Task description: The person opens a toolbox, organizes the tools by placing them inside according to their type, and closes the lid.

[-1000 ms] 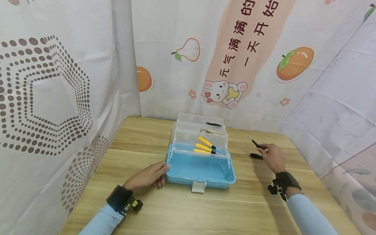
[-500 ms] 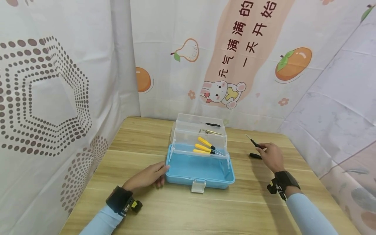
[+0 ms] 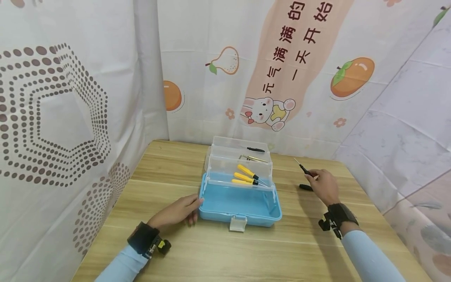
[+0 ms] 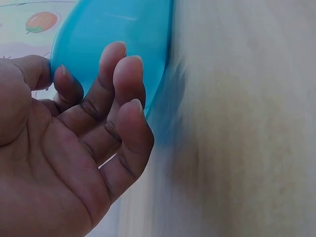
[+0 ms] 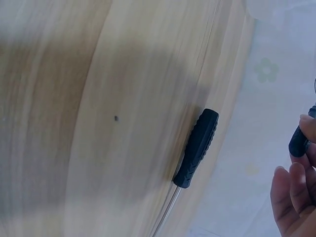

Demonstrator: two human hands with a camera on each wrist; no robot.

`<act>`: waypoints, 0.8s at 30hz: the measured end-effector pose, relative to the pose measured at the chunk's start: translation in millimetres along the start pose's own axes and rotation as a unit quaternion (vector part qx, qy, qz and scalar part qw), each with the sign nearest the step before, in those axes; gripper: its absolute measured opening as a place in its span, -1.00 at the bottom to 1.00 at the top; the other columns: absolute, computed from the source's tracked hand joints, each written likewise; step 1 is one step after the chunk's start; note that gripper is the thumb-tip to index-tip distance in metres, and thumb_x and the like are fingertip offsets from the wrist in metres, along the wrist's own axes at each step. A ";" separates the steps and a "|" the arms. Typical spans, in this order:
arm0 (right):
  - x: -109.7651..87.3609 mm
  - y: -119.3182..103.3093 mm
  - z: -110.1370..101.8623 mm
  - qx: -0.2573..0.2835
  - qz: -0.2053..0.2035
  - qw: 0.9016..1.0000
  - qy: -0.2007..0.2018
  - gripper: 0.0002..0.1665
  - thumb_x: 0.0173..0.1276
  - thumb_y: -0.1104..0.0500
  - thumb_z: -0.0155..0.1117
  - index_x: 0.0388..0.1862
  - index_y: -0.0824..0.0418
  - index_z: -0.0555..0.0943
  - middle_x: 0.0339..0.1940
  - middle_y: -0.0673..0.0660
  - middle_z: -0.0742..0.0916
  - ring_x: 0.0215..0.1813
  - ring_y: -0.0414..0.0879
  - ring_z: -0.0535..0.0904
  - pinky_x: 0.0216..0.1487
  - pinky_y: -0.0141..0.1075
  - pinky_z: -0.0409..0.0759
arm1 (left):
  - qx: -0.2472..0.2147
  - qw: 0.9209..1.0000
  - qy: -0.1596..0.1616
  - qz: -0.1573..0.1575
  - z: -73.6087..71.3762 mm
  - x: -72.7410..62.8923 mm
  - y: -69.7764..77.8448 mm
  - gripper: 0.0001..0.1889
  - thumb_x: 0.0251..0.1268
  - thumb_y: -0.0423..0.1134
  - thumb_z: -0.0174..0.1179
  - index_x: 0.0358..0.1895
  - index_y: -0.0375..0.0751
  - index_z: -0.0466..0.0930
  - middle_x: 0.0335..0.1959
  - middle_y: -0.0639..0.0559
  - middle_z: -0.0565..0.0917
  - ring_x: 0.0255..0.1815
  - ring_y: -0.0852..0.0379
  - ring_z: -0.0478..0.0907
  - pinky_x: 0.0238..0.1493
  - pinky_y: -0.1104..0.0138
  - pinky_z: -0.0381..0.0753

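A blue toolbox [image 3: 218,216] stands on the wooden table with its clear trays [image 3: 222,168] raised behind it. My left hand [image 3: 177,211] pinches the box's left rim between thumb and index finger; the other fingers curl loosely beside the blue wall [image 4: 113,24]. To the right of the box, my right hand [image 3: 325,187] holds a black-handled screwdriver [image 3: 303,169] above the table, its thin shaft pointing away to the upper left. Below that hand lies a second black-handled screwdriver [image 5: 196,148] on the wood. Only part of the right hand [image 5: 298,192] enters its wrist view.
Three yellow-handled screwdrivers [image 3: 246,170] lie in the lowest clear tray. Thin brass-coloured tools [image 3: 256,159] and another black-handled screwdriver [image 3: 256,149] occupy the trays above. A white latch [image 3: 238,223] hangs at the box's front. Printed curtains [image 3: 197,129] border the table [image 3: 169,156].
My right hand has shifted slightly left and away from me with the screwdriver in it. The left hand stays at the toolbox rim.
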State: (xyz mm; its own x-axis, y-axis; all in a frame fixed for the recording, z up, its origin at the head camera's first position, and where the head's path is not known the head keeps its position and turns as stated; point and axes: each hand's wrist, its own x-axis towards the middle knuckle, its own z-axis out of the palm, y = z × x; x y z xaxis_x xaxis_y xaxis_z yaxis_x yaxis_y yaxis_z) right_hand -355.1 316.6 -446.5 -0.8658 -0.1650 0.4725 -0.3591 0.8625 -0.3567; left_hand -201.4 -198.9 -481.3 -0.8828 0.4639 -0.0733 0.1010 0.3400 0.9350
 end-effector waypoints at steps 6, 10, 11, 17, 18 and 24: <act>4.0 -2.0 2.8 -0.003 -0.005 1.000 0.006 -0.70 0.47 0.17 0.37 -0.01 0.39 0.74 -0.24 0.28 0.72 -0.34 0.10 0.60 -0.34 -0.10 0.49 | -0.012 1.000 0.001 0.000 0.1 0.3 -0.8 -0.59 0.74 0.05 -0.19 -0.14 -0.24 0.43 -0.41 -0.13 0.66 -0.44 -0.04 0.61 -0.48 0.21 0.62; 7.0 -3.7 4.4 -0.002 -0.014 1.000 0.010 -0.71 0.46 0.18 0.38 -0.01 0.39 0.74 -0.25 0.28 0.72 -0.35 0.11 0.60 -0.33 -0.08 0.49 | -0.013 1.000 0.003 0.000 0.3 0.3 -1.2 -0.59 0.74 0.05 -0.18 -0.14 -0.25 0.43 -0.41 -0.13 0.66 -0.45 -0.05 0.62 -0.47 0.21 0.63; 7.7 -4.1 4.8 -0.002 -0.016 1.000 0.012 -0.71 0.46 0.18 0.38 -0.02 0.39 0.74 -0.25 0.28 0.72 -0.35 0.11 0.60 -0.33 -0.08 0.49 | -0.011 1.000 0.003 -0.001 0.3 0.3 -1.2 -0.58 0.73 0.06 -0.18 -0.14 -0.25 0.42 -0.41 -0.12 0.66 -0.45 -0.04 0.62 -0.47 0.21 0.63; 7.7 -6.7 5.9 0.004 -0.012 1.000 0.010 -0.73 0.44 0.20 0.40 -0.04 0.39 0.75 -0.26 0.26 0.71 -0.37 0.08 0.58 -0.34 -0.12 0.47 | -0.004 1.000 -0.001 -0.005 0.4 1.4 -3.8 -0.56 0.73 0.10 -0.19 -0.14 -0.24 0.42 -0.42 -0.09 0.67 -0.45 0.01 0.62 -0.44 0.25 0.64; 7.0 -7.3 5.9 0.006 -0.010 1.000 0.009 -0.73 0.44 0.21 0.40 -0.04 0.40 0.74 -0.26 0.27 0.71 -0.37 0.07 0.57 -0.35 -0.13 0.46 | -0.003 1.000 -0.001 -0.005 0.4 1.5 -4.2 -0.56 0.73 0.10 -0.20 -0.13 -0.23 0.42 -0.42 -0.09 0.67 -0.45 0.02 0.63 -0.44 0.25 0.64; 5.6 -11.3 4.2 0.013 -0.011 1.000 0.017 -0.73 0.43 0.22 0.40 -0.03 0.41 0.73 -0.26 0.28 0.71 -0.37 0.08 0.57 -0.36 -0.15 0.45 | -0.004 1.000 -0.002 -0.004 0.8 0.2 -1.6 -0.56 0.73 0.10 -0.19 -0.13 -0.23 0.42 -0.41 -0.09 0.67 -0.45 0.01 0.63 -0.44 0.25 0.63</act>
State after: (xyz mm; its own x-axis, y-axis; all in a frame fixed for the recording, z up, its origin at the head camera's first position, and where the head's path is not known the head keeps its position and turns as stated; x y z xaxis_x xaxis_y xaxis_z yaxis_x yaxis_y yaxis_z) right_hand -357.5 304.0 -443.2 -0.8451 -0.1667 0.5080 -0.3868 0.8465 -0.3658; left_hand -201.3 -198.7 -483.1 -0.8820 0.4641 -0.0815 0.0910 0.3376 0.9369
